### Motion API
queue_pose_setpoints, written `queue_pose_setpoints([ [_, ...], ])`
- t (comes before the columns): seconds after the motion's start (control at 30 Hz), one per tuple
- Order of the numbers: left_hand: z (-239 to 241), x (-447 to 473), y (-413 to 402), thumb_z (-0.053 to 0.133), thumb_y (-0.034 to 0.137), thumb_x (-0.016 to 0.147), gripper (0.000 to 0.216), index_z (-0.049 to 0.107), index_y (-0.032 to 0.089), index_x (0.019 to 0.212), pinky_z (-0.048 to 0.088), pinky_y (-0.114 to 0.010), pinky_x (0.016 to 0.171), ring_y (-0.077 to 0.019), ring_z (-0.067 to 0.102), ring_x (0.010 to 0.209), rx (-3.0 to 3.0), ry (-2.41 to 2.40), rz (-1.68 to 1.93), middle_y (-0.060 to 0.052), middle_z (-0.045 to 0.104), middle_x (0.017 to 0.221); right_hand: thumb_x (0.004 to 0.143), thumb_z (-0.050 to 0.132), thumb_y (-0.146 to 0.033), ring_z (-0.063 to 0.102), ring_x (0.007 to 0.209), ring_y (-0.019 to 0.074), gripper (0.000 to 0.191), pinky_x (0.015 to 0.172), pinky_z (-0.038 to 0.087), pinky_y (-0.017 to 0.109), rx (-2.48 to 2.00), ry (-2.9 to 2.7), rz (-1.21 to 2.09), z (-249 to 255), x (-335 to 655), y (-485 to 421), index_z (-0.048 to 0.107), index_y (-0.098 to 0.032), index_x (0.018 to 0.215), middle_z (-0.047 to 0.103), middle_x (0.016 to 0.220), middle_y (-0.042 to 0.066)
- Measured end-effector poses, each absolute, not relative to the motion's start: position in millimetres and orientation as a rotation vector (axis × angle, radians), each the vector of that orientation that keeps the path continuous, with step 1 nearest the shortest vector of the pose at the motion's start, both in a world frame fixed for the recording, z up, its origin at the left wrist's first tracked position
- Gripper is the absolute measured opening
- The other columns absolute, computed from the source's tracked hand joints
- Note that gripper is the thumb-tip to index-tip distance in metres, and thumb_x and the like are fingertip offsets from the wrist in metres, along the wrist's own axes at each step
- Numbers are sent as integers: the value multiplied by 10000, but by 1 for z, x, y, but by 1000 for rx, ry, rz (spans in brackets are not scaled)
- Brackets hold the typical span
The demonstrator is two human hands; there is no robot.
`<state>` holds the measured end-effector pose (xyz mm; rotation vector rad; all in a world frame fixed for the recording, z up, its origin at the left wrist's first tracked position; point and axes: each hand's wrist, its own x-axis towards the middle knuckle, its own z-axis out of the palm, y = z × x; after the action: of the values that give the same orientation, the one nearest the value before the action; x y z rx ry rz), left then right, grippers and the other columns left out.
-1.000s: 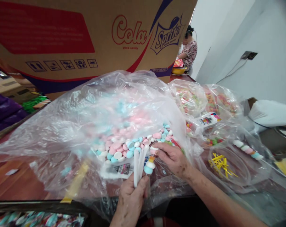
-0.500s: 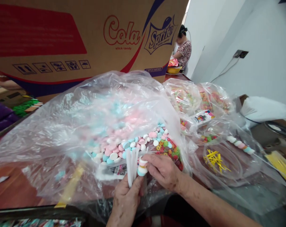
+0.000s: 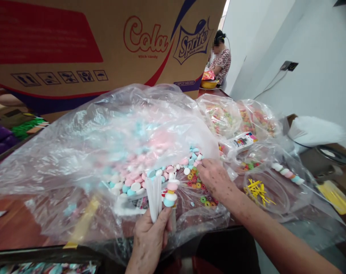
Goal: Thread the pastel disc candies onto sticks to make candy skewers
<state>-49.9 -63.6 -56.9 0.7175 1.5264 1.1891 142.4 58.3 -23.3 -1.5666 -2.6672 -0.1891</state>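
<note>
My left hand (image 3: pixel 150 238) is closed round a bundle of white sticks (image 3: pixel 154 196) and a candy skewer (image 3: pixel 170 197), both upright. Pink, white and blue marshmallow pieces are stacked on the skewer with a yellow piece between them. My right hand (image 3: pixel 215 179) is at the right edge of the loose candy, its fingers curled down and together. Its fingertips are partly hidden, and I cannot make out what they hold. Beside and under it lie coloured ring candies (image 3: pixel 194 178). Pastel marshmallows (image 3: pixel 135 186) spill from a large clear plastic bag (image 3: pixel 104 114).
A large cardboard box (image 3: pixel 112 72) stands behind the bag. To the right are bags of ring candy (image 3: pixel 221 116), yellow twist ties (image 3: pixel 257 190) in a round clear container, and a finished-looking candy skewer (image 3: pixel 287 173). A person (image 3: pixel 222 57) sits in the background.
My right hand has left the skewer and moved right and up to the loose candy. A pink piece now shows at the skewer's top. My left hand keeps its grip.
</note>
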Motion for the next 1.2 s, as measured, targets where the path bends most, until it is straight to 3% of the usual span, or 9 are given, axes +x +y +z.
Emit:
queue_pose_setpoints([
  [0.2, -52, -50, -65, 725, 583, 702, 482, 568, 150, 559, 225, -169, 314, -51, 360, 298, 720, 1525, 1196, 43, 514, 430, 906, 469, -45, 554, 992, 267, 224, 854, 440, 356, -1456, -2660, -99, -26, 145, 51, 599, -120, 1073, 618, 1069, 142],
  [0.47, -56, -53, -65, 695, 578, 741, 485, 561, 154, 546, 222, -175, 338, -63, 364, 314, 765, 1516, 1137, 49, 461, 388, 936, 490, -151, 592, 851, 184, 142, 765, 430, 281, -1321, -2524, 649, -18, 149, 53, 623, -177, 896, 653, 873, 35],
  [0.67, -56, -54, -65, 685, 591, 743, 491, 552, 163, 543, 213, -177, 346, -65, 339, 312, 768, 1506, 1108, 66, 404, 343, 936, 471, -153, 594, 866, 189, 188, 803, 420, 298, -1267, -2584, 724, -20, 149, 54, 658, -163, 915, 667, 909, 55],
  [1.2, -57, -54, -65, 683, 589, 738, 491, 553, 162, 533, 217, -180, 338, -67, 357, 312, 791, 1484, 1112, 52, 439, 381, 900, 501, -133, 557, 868, 189, 148, 803, 424, 300, -1334, -2714, 614, -20, 137, 44, 629, -156, 831, 613, 923, 76],
])
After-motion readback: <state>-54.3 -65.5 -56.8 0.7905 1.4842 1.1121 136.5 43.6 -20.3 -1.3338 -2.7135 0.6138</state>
